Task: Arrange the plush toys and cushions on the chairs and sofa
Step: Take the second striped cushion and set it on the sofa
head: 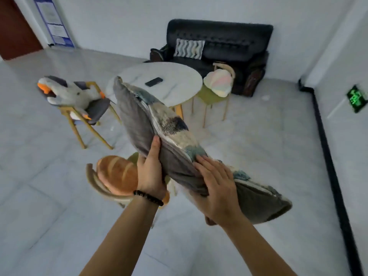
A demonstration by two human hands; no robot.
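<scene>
Cushion [139, 116], grey-backed, held edge-on above the near floor | my left hand [152, 172] grips its underside, fingers closed | my right hand [216, 188] clamps its top, fingers spread | bread plush [117, 174] on near chair [95, 182] | striped cushion [189, 48] on far sofa [239, 36]

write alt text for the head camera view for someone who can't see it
Both hands, left and right, hold a grey cushion edge-on above a chair with a bread-shaped plush. Beyond stand a round table, plush-filled chairs and a black sofa.
</scene>
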